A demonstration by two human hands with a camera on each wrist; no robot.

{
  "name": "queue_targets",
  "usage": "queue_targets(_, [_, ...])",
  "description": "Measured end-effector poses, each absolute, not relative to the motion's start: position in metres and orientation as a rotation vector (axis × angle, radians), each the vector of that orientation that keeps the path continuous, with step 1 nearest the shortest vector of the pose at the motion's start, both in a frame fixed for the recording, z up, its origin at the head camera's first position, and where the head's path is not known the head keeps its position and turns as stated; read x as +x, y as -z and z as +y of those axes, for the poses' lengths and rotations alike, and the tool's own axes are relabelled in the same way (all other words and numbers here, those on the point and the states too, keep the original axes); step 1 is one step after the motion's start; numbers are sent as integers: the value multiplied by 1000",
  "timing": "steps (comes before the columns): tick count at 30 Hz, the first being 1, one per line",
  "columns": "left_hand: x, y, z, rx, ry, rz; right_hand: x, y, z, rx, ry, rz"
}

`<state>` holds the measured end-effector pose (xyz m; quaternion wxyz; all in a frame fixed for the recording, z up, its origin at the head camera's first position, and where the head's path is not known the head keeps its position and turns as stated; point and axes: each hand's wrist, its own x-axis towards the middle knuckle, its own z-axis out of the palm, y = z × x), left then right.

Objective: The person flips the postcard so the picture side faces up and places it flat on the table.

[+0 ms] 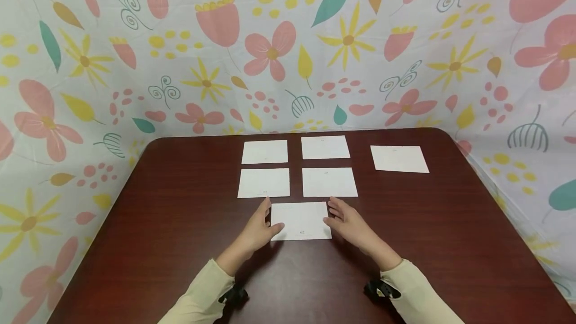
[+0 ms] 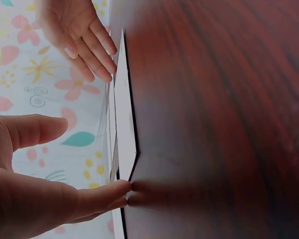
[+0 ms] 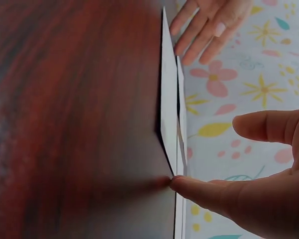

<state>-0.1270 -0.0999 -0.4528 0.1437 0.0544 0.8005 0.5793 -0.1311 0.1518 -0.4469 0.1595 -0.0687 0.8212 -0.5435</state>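
A white rectangular card (image 1: 300, 220) lies flat on the dark wooden table, nearest the person, with a small mark near its front edge. At its left side is my left hand (image 1: 257, 230), fingers extended and fingertips right at the card's edge. My right hand (image 1: 353, 225) mirrors it at the right side. In the left wrist view, the left thumb (image 2: 42, 129) is raised and apart from the fingers. The right thumb (image 3: 264, 125) likewise stands up off the card in the right wrist view. Neither hand grips anything.
Behind the near card lie several similar white cards in two rows: back left (image 1: 264, 153), back right (image 1: 325, 148), front left (image 1: 264, 183) and front right (image 1: 330, 182). Another card (image 1: 399, 159) lies apart at right. A floral cloth (image 1: 270, 94) hangs behind the table (image 1: 189, 189).
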Motion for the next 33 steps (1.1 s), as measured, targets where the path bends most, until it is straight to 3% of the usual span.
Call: queue_targets(33, [-130,454,-95,13,-1731,2364,-130,447,148,-69,1613,2433])
